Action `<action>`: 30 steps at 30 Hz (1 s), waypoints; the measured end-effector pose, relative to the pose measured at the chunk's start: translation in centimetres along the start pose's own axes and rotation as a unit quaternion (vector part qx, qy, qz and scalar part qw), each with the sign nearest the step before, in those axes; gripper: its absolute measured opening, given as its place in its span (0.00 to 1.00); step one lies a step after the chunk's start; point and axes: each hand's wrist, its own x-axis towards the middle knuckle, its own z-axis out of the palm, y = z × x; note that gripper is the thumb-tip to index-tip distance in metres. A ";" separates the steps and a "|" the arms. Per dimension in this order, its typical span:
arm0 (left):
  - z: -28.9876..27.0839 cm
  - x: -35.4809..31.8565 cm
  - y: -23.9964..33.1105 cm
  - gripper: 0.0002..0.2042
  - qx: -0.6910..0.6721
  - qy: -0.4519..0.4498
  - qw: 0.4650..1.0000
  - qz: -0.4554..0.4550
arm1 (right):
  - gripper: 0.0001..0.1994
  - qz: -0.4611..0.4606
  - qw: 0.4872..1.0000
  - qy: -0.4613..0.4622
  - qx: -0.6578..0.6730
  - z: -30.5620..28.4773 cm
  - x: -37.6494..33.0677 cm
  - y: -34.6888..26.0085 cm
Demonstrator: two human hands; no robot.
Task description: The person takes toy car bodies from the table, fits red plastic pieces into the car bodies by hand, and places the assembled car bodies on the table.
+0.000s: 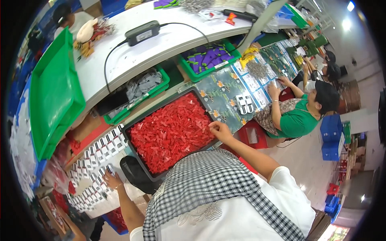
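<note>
A black tray [141, 157] heaped with small red pieces [173, 132] stands in front of me. At its right rim is my right hand [220, 130], fingers curled and pressed together; anything between them is too small to make out. My left hand [113, 180] rests at the left, fingers spread, beside rows of small white-and-black parts [98, 152]. Its fingertips lie at the nearest of these parts, seemingly touching one. Between the rows and the tray sits a black rounded object [134, 172], partly under the tray's edge.
Beyond the tray runs a raised white shelf [116, 60] with a black power adapter [142, 33]. Green bins [161, 86] stand beneath it, one with purple-and-green pieces [209, 57]. White-and-black parts [244, 103] lie on the patterned mat at right, near a co-worker in green [299, 120].
</note>
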 end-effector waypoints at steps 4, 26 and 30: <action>-0.2 0.7 -0.9 0.33 -0.063 -0.038 0.997 -0.026 | 0.12 -0.021 0.978 0.177 -0.105 -4.5 2.2 7.1; -15.0 -13.4 32.7 0.25 -0.417 -0.220 0.804 0.361 | 0.13 0.075 0.951 0.284 0.099 -10.9 5.6 18.2; -17.4 -13.3 34.7 0.24 -0.428 -0.249 0.782 0.378 | 0.12 -0.070 0.977 0.198 0.028 -9.8 2.9 9.3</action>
